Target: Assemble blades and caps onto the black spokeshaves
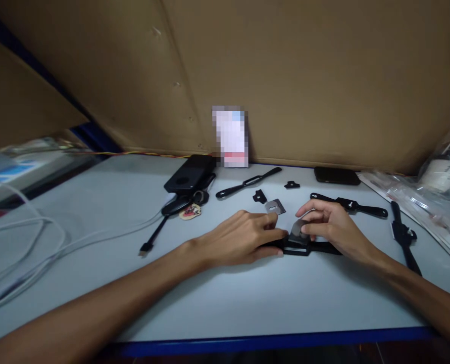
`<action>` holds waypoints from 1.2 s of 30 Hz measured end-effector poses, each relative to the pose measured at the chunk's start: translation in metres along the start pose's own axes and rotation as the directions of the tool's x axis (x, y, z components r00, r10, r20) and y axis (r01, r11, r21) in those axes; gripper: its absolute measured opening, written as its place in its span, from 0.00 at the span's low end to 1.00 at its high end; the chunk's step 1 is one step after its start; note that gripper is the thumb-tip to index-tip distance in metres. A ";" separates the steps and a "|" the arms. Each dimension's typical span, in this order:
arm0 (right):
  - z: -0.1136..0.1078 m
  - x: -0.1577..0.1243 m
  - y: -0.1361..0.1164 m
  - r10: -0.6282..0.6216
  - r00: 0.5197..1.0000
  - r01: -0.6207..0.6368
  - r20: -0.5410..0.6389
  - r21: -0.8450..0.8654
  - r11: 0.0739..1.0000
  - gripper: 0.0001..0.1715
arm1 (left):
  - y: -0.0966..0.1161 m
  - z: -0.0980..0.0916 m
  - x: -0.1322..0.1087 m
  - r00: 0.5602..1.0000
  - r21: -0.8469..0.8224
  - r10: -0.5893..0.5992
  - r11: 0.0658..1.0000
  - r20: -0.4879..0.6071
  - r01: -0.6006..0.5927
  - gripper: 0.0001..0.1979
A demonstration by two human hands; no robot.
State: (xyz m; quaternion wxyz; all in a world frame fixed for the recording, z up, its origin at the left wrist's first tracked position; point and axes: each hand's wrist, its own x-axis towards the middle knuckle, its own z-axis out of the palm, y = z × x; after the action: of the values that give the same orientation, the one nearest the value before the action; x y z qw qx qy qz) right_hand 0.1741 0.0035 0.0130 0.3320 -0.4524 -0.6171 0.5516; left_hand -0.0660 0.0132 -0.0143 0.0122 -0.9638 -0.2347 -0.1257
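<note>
My left hand (252, 235) is closed on one handle of a black spokeshave body (296, 251), which lies on the table with its slotted middle toward me. Between the thumb and fingers of my right hand (329, 227) is a grey metal spokeshave blade (297, 231), tilted just over that slot; whether it touches the body I cannot tell. Beyond my left fingers lies another flat blade (275, 207) with a cut-out. Near it are two small black caps, one cap (259, 196) closer and the other cap (292, 185) farther back.
Another bare spokeshave body (249, 182) lies at the back. To the right are two spokeshaves with parts fitted, one spokeshave (349, 205) and another spokeshave (403, 235). A power bank (190, 173), a dark phone (337, 175), white cables (54, 222) and plastic bags (402, 194) surround the work.
</note>
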 end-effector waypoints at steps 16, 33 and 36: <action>0.000 0.002 0.012 -0.132 0.991 0.135 0.038 -0.434 0.891 0.08 | 0.001 0.001 0.000 0.997 0.253 0.054 0.967 -0.057 -0.038 0.25; 0.004 -0.002 0.007 -0.231 0.971 0.221 0.055 -0.568 0.793 0.12 | 0.001 -0.001 -0.001 0.998 0.215 0.058 0.975 -0.038 -0.049 0.26; -0.010 -0.003 -0.005 -0.353 0.936 0.284 0.013 -0.620 0.731 0.09 | 0.000 0.001 -0.002 0.996 0.183 0.073 0.981 -0.057 -0.062 0.25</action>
State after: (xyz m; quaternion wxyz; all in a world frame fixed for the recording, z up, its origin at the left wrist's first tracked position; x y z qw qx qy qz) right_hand 0.1834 0.0046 0.0202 0.2887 -0.4512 -0.8121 0.2315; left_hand -0.0673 0.0125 -0.0160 0.1113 -0.9617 -0.2118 -0.1338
